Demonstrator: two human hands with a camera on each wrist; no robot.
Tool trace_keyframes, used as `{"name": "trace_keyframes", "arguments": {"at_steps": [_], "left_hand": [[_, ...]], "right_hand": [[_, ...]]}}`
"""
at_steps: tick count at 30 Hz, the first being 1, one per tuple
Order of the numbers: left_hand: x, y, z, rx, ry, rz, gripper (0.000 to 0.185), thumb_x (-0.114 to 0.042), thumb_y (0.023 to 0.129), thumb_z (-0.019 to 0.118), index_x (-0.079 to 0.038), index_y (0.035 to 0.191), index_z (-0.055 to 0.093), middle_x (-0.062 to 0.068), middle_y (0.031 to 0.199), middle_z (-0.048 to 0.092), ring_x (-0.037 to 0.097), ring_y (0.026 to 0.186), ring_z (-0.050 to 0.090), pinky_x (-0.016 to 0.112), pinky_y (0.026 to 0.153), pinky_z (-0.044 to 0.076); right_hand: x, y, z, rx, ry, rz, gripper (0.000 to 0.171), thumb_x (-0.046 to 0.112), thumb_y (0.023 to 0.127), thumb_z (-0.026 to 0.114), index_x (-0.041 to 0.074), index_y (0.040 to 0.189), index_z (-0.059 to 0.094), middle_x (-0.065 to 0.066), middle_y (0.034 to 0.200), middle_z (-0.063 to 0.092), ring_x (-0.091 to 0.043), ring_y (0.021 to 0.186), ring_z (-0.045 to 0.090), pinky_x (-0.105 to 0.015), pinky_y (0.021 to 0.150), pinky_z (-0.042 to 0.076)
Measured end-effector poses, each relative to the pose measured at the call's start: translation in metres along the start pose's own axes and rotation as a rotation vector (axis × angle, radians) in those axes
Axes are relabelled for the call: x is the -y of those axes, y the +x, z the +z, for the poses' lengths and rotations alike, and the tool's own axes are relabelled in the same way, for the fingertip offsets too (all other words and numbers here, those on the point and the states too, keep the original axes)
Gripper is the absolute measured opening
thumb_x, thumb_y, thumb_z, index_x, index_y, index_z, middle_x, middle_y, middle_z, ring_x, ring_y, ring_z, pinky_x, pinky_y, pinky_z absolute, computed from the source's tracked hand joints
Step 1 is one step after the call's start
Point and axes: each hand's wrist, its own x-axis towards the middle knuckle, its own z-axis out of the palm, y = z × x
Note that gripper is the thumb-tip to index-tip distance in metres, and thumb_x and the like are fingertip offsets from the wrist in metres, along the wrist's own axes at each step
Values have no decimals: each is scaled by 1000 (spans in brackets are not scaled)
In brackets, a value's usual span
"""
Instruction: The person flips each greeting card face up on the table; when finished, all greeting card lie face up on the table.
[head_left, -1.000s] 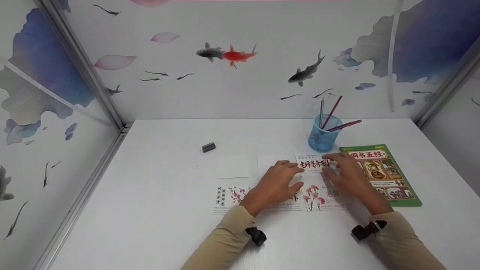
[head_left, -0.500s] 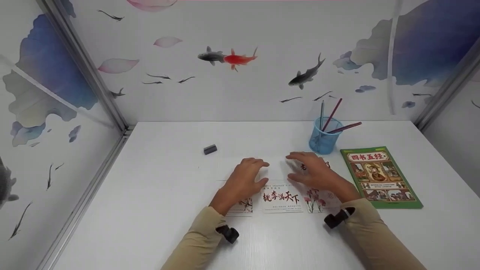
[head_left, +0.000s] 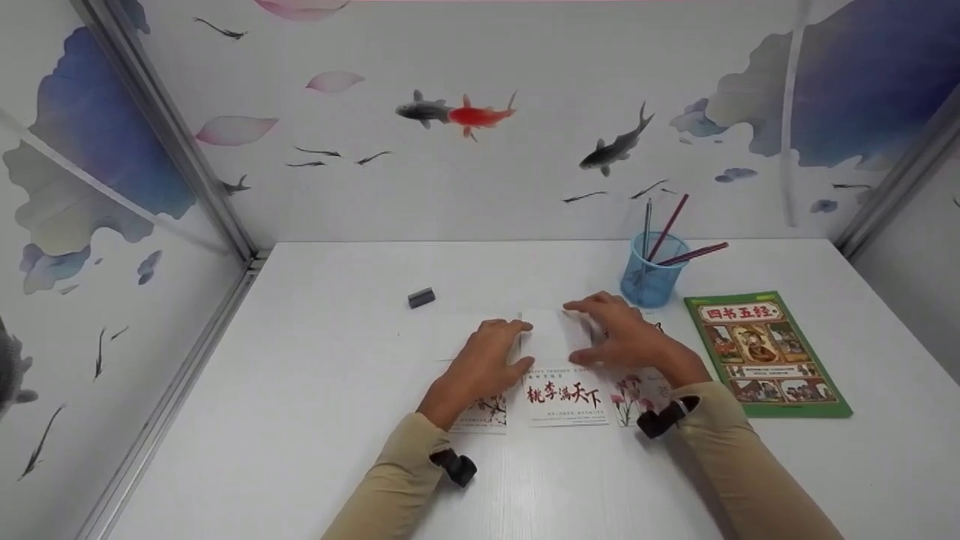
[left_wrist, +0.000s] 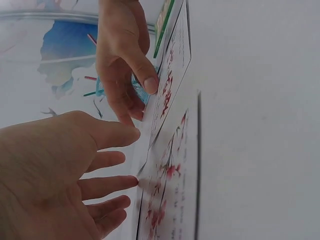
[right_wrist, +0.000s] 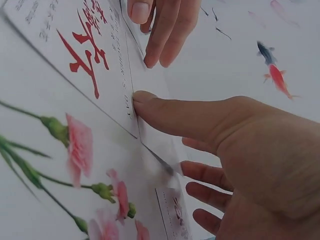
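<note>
- Far over on the left of the white table (head_left: pixel 315 420) lies a small grey eraser (head_left: pixel 421 298), by itself, well apart from the hands.
- Nearer the person, a set of cards is laid flat in two rows. The leftmost front one, the blossom card (head_left: pixel 480 414), shows pink blossom on a branch and is partly under the left wrist.
- The left hand (head_left: pixel 480 367) rests palm down with its fingers spread and fairly straight, gripping nothing. Its fingertips (left_wrist: pixel 131 181) touch the cards at the left edge of a blank white card (head_left: pixel 546 341).
- That blank white card sits in the back row between the two hands, lying flat, face down or unprinted.
- Just in front of it lies the lettered card (head_left: pixel 564 396) with large red and black characters, in plain view between the wrists.
- The right hand (head_left: pixel 626 341) also lies flat and loose, fingers extended. Its thumb tip (right_wrist: pixel 142 97) presses the seam where the cards meet, and its fingers cover the blank card's right edge.
- Under that wrist is a carnation card (head_left: pixel 634 394), pink flowers on green stems.
- Behind the right hand stands a blue pencil cup (head_left: pixel 651 271) with pencils leaning out.
- Furthest right, a green booklet (head_left: pixel 765 352) lies flat near the table's edge.
</note>
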Motion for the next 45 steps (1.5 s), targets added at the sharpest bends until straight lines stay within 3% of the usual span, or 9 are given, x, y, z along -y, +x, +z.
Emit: {"name": "trace_keyframes", "arguments": {"at_steps": [7, 10, 14, 18, 23, 30, 35, 41, 45], "left_hand": [[-2, -1, 0, -5, -77, 48, 54, -28, 108, 69, -10, 157, 56, 10, 158, 60, 31, 153, 51, 46, 127, 42], [-5, -2, 3, 0, -159, 54, 54, -30, 109, 66, -9, 158, 54, 12, 163, 56, 31, 157, 47, 47, 129, 39], [-12, -2, 5, -17, -313, 46, 55, -41, 115, 53, -7, 157, 55, 16, 165, 52, 32, 154, 50, 49, 127, 42], [-21, -3, 3, -1, -606, 13, 69, -58, 116, 34, -7, 158, 54, 14, 153, 60, 30, 134, 66, 46, 114, 54], [-16, -2, -2, 69, -914, 7, 59, -54, 114, 47, -7, 144, 62, 11, 136, 68, 23, 122, 71, 38, 109, 58], [-1, -1, 3, 57, -934, 50, 45, -13, 103, 56, -5, 147, 60, 15, 123, 74, 26, 101, 75, 38, 88, 60], [1, 2, 4, 25, -1033, 31, 45, -7, 101, 57, -8, 146, 63, 15, 131, 74, 28, 108, 77, 36, 92, 63], [1, 3, 0, 11, -1078, -1, 43, -39, 114, 54, -9, 141, 68, 17, 131, 74, 31, 115, 77, 38, 102, 62], [2, 4, -5, -2, -993, 10, 57, -52, 116, 43, -8, 130, 76, 13, 122, 78, 23, 106, 77, 35, 97, 61]], "right_hand": [[7, -2, 3, -271, 275, -127, 67, 7, 98, 80, 17, 158, 54, -18, 142, 60, -27, 110, 71, -33, 100, 61], [11, -6, 6, -339, 437, -122, 64, 14, 101, 78, 19, 159, 52, -19, 145, 62, -25, 106, 76, -20, 94, 60], [21, -9, 10, -372, 582, -117, 59, 27, 103, 77, 21, 157, 54, -17, 140, 70, -29, 114, 79, -20, 92, 61], [35, -12, 14, -345, 546, -147, 49, 35, 104, 75, 20, 149, 62, -7, 133, 77, -26, 121, 76, -26, 97, 61], [48, -14, 18, -254, 424, -248, 38, 32, 107, 70, 19, 142, 68, 3, 137, 75, -20, 130, 71, -44, 107, 60], [45, -13, 19, -283, 334, -290, 50, 7, 106, 69, 13, 154, 58, -6, 158, 60, -30, 150, 54, -57, 116, 52], [41, -13, 18, -327, 327, -104, 64, 30, 104, 76, 11, 159, 49, -17, 161, 55, -40, 139, 62, -55, 108, 57], [42, -15, 13, -371, 301, -37, 33, 39, 102, 78, 10, 115, 70, -9, 112, 79, -24, 94, 80, -32, 77, 59], [45, -16, 9, -402, 312, -95, 30, 29, 101, 79, 11, 122, 69, -5, 111, 79, -18, 88, 80, -31, 75, 58]]}}
